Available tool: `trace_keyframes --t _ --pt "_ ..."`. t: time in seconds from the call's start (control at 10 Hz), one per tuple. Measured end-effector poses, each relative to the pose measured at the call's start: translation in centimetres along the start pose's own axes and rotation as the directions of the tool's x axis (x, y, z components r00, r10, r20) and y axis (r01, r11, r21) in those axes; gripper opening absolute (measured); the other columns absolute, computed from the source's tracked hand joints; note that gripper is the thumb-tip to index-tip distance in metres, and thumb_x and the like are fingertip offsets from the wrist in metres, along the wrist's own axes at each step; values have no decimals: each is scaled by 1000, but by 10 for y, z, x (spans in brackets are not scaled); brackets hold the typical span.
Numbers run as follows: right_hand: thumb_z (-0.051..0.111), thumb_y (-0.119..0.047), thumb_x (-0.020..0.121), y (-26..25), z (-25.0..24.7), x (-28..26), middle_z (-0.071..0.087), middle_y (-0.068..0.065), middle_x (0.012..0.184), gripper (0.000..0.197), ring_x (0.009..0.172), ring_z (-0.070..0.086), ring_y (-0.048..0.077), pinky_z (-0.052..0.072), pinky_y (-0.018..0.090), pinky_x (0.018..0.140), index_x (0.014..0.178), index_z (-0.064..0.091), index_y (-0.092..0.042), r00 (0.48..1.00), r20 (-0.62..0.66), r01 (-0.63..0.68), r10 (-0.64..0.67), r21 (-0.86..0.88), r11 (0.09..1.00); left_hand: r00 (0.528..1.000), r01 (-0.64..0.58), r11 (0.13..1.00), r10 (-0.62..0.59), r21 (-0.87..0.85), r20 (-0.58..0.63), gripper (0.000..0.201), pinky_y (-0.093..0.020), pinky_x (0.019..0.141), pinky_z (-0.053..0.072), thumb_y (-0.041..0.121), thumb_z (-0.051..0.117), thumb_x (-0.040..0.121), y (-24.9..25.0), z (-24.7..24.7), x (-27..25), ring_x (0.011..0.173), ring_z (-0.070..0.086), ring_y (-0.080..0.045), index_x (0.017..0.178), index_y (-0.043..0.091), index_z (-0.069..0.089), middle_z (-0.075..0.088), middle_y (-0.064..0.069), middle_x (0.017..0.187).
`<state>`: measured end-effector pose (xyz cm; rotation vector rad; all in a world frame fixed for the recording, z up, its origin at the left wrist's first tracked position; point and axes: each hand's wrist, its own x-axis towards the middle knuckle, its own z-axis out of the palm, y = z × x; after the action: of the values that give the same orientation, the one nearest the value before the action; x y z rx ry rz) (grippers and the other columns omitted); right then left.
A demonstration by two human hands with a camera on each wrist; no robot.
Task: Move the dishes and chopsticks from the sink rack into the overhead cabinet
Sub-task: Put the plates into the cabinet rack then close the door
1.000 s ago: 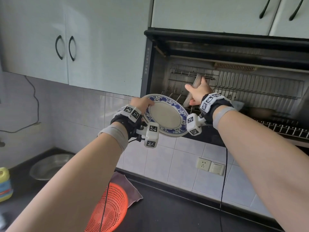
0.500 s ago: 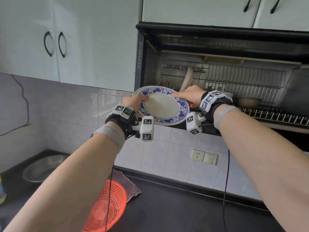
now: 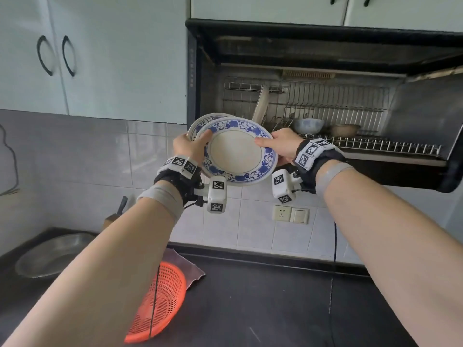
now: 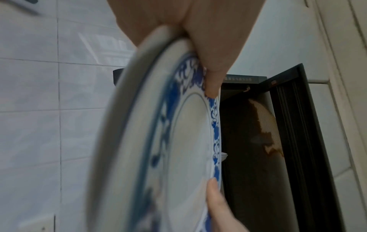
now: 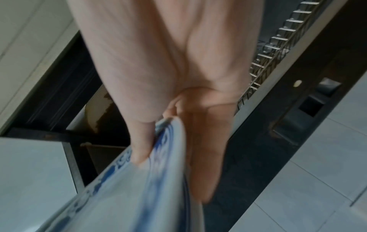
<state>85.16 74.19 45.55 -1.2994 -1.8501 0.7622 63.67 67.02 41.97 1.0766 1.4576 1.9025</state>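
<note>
I hold two blue-and-white plates in front of the open overhead cabinet (image 3: 325, 58). The front plate (image 3: 235, 152) overlaps the rear plate (image 3: 198, 123), which peeks out at upper left. My left hand (image 3: 196, 145) grips both at their left rims, its thumb (image 4: 210, 75) on the front plate (image 4: 190, 141). My right hand (image 3: 274, 146) pinches the front plate's right rim (image 5: 139, 188), thumb (image 5: 142, 149) on its face and fingers behind. In the cabinet's wire rack (image 3: 363, 144), one plate (image 3: 260, 103) stands upright and two bowls (image 3: 308, 125) sit to its right.
Closed white cabinet doors (image 3: 100, 58) hang to the left. Below lies a black counter (image 3: 263, 309) with an orange colander (image 3: 160, 301), a cloth (image 3: 191, 270) and a metal basin (image 3: 50, 254). A wall socket (image 3: 281, 213) is on the tiles, with a cable hanging near it.
My right hand left the upright plate in the rack, came back down and took the front plate's right rim. The front plate has slid right, baring the rear plate.
</note>
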Motion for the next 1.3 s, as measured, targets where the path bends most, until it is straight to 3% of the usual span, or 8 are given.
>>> trace_keyframes --t 0.2,0.4,0.6,0.7,0.9,1.0,1.1,1.3 --pt "77 -23 87 0 -9 -30 76 14 96 35 79 75 24 62 32 55 112 65 -2 999 -4 -33 33 57 998 994 -64 997 67 38 -85 33 -34 73 60 41 75 82 3 7 -16 78 70 -23 101 15 69 73 -5 92" --pt "71 -13 92 8 -18 -63 76 18 104 26 81 76 24 61 25 52 114 63 -3 966 232 -177 118 255 951 991 -27 999 29 18 -131 36 -43 82 62 47 76 79 5 11 -28 84 72 -27 98 19 64 73 -6 93" --pt "67 -11 93 6 -34 -59 74 17 104 25 85 77 27 62 32 56 116 61 -2 989 -136 -17 60 299 954 991 8 998 0 64 -134 39 -30 79 44 45 51 99 8 20 -40 89 58 -27 114 10 61 64 -10 103" --pt "56 -5 97 4 -49 -55 73 15 102 23 80 76 28 63 39 56 120 55 -5 952 -282 18 117 436 900 992 30 995 -18 94 -128 43 -32 81 45 37 50 101 17 25 -41 103 64 -33 127 4 60 68 -16 116" --pt "50 -14 98 -7 -81 -41 69 15 111 19 79 75 34 63 46 57 116 49 -8 819 -554 51 150 331 942 996 55 983 -42 173 -76 41 -32 75 46 32 53 96 28 37 -37 87 59 -31 121 2 65 69 -15 109" --pt "44 -10 103 -26 -85 -42 59 14 125 25 96 69 36 61 56 56 128 40 -9 797 -576 53 185 371 927 996 84 982 -78 169 -40 44 -34 76 49 36 55 90 29 38 -33 87 64 -32 118 4 68 72 -14 106" --pt "40 -10 103 -34 -85 -26 54 15 128 36 90 61 28 60 40 54 138 35 -1 807 -581 67 104 265 962 994 108 977 -111 185 5 43 -29 70 48 36 55 86 30 35 -25 74 63 -28 117 9 68 68 -9 91" --pt "49 -11 95 -48 -64 1 49 22 136 50 108 63 34 59 43 82 141 33 2 792 -610 106 40 202 974 987 153 980 -157 128 21 46 -39 80 57 39 56 80 30 29 -5 79 68 -32 113 10 69 71 -9 86"
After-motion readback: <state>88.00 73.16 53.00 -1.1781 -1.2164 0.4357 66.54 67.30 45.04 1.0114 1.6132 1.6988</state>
